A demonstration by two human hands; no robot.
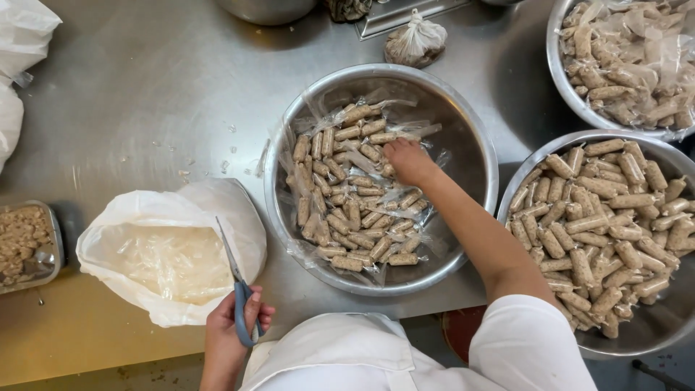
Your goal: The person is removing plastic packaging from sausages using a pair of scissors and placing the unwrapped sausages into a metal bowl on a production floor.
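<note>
On my feed, the right hand (407, 161) reaches into the middle steel bowl (478, 137) on the steel desk (145, 87), its fingers curled down among clear-wrapped brown rolls (347, 210); I cannot tell whether they pinch one. The left hand (230, 326), at the near edge, has its fingers closed around blue-handled scissors (237, 289), blades pointing far over an open white plastic bag (170, 253) just left of the bowl. Two more bowls of rolls (601, 217) sit right, with a small tray (29, 246) far left.
</note>
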